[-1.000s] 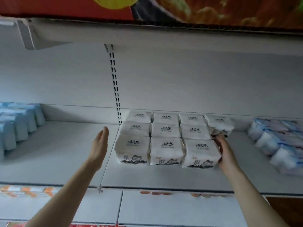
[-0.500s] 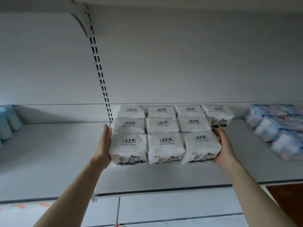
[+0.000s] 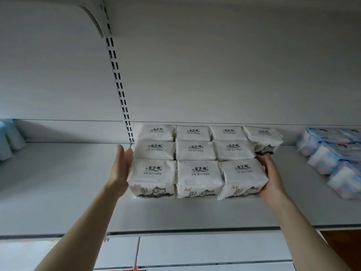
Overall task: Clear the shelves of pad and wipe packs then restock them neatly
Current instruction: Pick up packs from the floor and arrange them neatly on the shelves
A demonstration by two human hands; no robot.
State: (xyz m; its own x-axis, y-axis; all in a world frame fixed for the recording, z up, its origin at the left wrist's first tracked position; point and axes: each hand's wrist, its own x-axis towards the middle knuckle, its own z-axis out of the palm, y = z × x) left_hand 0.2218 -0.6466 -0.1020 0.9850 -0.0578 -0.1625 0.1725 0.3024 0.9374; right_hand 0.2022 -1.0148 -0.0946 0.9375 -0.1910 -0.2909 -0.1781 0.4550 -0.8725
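Observation:
Several white pad packs (image 3: 197, 153) with black lettering stand in a block of three rows on the white shelf (image 3: 195, 214). My left hand (image 3: 120, 170) presses flat against the left side of the front-left pack (image 3: 152, 178). My right hand (image 3: 272, 181) presses against the right side of the front-right pack (image 3: 242, 178), fingers straight along it. The front row of three is squeezed between both palms. One more white pack (image 3: 262, 139) sits askew at the back right of the block.
Blue-and-pink packs (image 3: 332, 153) lie in a slanted heap at the right end of the shelf. Light blue packs (image 3: 7, 139) stand at the far left. A slotted upright (image 3: 119, 83) and bracket rise behind the block. A lower shelf edge (image 3: 195, 251) runs below.
My left hand moved in from the open shelf and came against the left side of the block. My right hand stays on the right side. The camera tilted down and closer.

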